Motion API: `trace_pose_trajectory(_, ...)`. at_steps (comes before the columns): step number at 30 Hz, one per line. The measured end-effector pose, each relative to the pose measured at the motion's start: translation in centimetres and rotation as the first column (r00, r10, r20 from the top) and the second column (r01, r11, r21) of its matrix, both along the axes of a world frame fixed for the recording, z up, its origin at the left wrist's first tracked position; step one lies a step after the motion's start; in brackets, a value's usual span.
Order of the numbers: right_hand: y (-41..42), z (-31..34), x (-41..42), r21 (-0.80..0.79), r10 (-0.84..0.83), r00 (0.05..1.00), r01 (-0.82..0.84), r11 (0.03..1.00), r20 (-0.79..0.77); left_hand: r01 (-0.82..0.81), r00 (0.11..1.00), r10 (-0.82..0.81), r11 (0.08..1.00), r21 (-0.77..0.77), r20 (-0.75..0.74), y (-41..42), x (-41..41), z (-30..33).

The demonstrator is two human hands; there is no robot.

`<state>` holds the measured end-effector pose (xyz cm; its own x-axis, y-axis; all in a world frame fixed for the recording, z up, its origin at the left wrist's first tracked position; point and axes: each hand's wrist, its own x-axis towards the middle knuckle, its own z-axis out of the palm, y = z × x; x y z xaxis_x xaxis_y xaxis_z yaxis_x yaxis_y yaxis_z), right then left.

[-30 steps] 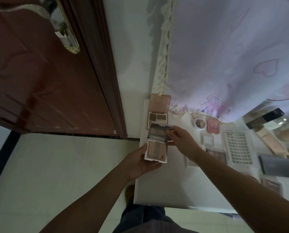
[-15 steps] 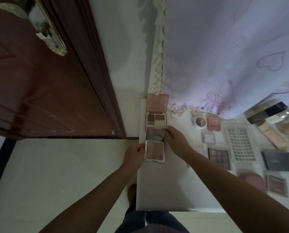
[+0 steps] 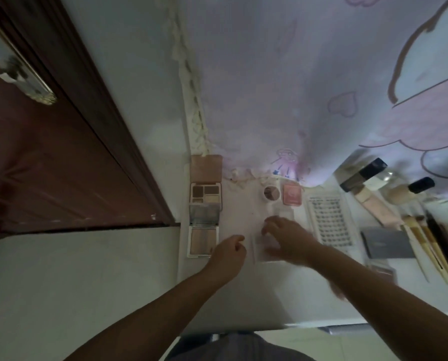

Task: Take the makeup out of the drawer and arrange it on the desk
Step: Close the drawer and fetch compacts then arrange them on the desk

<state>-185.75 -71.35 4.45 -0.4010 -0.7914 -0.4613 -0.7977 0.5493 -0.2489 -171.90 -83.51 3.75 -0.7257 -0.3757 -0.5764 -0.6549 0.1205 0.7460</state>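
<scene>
I see the left hand (image 3: 228,252) loosely curled and holding nothing; it hangs just right of the open palette (image 3: 203,231), which lies flat at the left edge of the desk (image 3: 233,303), directly below another open palette (image 3: 206,186). The right hand (image 3: 288,238) is over a pale, clear-looking case (image 3: 263,250) in the middle of the desk. Its fingers are bent down onto it, but the blur hides the contact, so I cannot tell if it grips the case or only touches it.

My judgement: the palette is placed, and the step in hand is taking or straightening this clear case. No drawer shows here.

Beyond the right fingers sit a small round pot (image 3: 271,192) and a pink compact (image 3: 292,194); to their right, the lash tray (image 3: 329,220). The next move needs a firm pinch on the case's edges – it looks thin and slippery – and a free spot near the palette column.
</scene>
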Motion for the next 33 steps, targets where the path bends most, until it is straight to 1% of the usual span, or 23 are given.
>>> trace_pose_trajectory(2,1.3,-1.2,0.5,0.039,0.119,0.99,-0.117,0.992,-0.072,-0.001,0.997,0.004,0.999,-0.034,0.078,1.3,-1.1,-0.6)
trace_pose_trajectory(5,2.1,-2.7,0.9,-0.034,0.213,0.959,-0.223,0.974,-0.187,-0.04,0.997,0.041,0.999,-0.012,0.062,2.4,-1.9,-1.0)
trace_pose_trajectory(7,2.1,-2.8,0.9,-0.072,0.24,0.95,-0.259,0.963,-0.201,-0.117,0.993,0.114,0.991,0.068,0.044,2.7,-1.9,-0.9)
trace_pose_trajectory(9,2.1,-2.4,0.8,-0.125,0.227,0.961,-0.247,0.961,-0.158,-0.253,0.967,0.25,0.952,0.174,0.041,2.5,-1.7,-0.5)
trace_pose_trajectory(10,2.1,-2.0,0.7,-0.18,0.186,0.977,-0.203,0.962,-0.107,-0.329,0.943,0.329,0.911,0.25,0.044,2.3,-1.4,-0.1)
trace_pose_trajectory(11,2.0,-1.3,0.8,-0.248,0.131,0.99,-0.137,0.959,-0.041,-0.388,0.916,0.396,0.844,0.371,0.058,2.1,-1.1,0.2)
trace_pose_trajectory(12,1.9,-0.5,0.9,-0.311,0.08,0.996,-0.068,0.948,0.027,-0.407,0.898,0.433,0.747,0.526,0.08,1.9,-0.8,0.5)
trace_pose_trajectory(13,1.8,0.2,1.1,-0.362,0.049,0.995,-0.015,0.932,0.087,-0.382,0.892,0.443,0.628,0.678,0.092,1.8,-0.3,0.8)
trace_pose_trajectory(14,1.5,0.9,1.5,-0.4,0.04,0.991,0.015,0.916,0.128,-0.338,0.89,0.446,0.513,0.789,0.092,1.8,0.1,1.2)
trace_pose_trajectory(15,1.2,1.5,1.8,-0.43,0.045,0.988,0.024,0.903,0.15,-0.292,0.888,0.453,0.427,0.856,0.077,1.9,0.4,1.5)
trace_pose_trajectory(16,0.9,2.0,2.0,-0.451,0.055,0.986,0.023,0.892,0.159,-0.261,0.88,0.47,0.375,0.89,0.06,1.9,0.7,1.7)
trace_pose_trajectory(18,0.4,2.8,2.2,-0.464,0.069,0.98,0.027,0.885,0.189,-0.251,0.857,0.513,0.331,0.909,0.05,1.9,1.1,1.9)
trace_pose_trajectory(20,0.2,3.3,2.1,-0.449,0.061,0.958,0.074,0.891,0.28,-0.271,0.83,0.553,0.291,0.918,0.07,1.9,1.8,2.2)
trace_pose_trajectory(24,-0.3,3.8,2.3,-0.354,0.076,0.865,0.122,0.927,0.496,-0.263,0.831,0.549,0.242,0.934,0.091,1.6,4.2,1.8)
trace_pose_trajectory(25,-0.6,3.8,2.3,-0.328,0.045,0.82,0.178,0.928,0.57,-0.265,0.834,0.543,0.234,0.936,0.1,1.4,4.8,1.6)
trace_pose_trajectory(26,-0.9,3.8,2.4,-0.295,-0.013,0.738,0.287,0.912,0.675,-0.265,0.838,0.536,0.228,0.937,0.106,1.2,5.5,1.4)
trace_pose_trajectory(27,-1.2,3.7,2.4,-0.243,-0.08,0.627,0.412,0.878,0.775,-0.262,0.843,0.528,0.229,0.938,0.106,1.1,6.2,1.2)
trace_pose_trajectory(28,-1.5,3.6,2.6,-0.183,-0.135,0.518,0.516,0.837,0.845,-0.26,0.845,0.525,0.236,0.936,0.102,1.0,7.0,1.0)
trace_pose_trajectory(29,-1.6,3.3,2.9,-0.146,-0.169,0.457,0.577,0.804,0.873,-0.26,0.843,0.529,0.239,0.936,0.099,0.9,7.7,0.9)
trace_pose_trajectory(30,-1.6,2.9,3.5,-0.126,-0.183,0.42,0.609,0.783,0.889,-0.267,0.836,0.54,0.241,0.933,0.099,0.7,8.5,0.7)
trace_pose_trajectory(31,-1.5,2.3,4.2,-0.125,-0.185,0.416,0.614,0.779,0.89,-0.279,0.824,0.557,0.239,0.93,0.104,0.7,9.3,0.6)
trace_pose_trajectory(33,-1.7,1.0,6.1,-0.148,-0.2,0.474,0.599,0.787,0.858,-0.325,0.783,0.608,0.218,0.92,0.132,0.6,10.9,0.3)
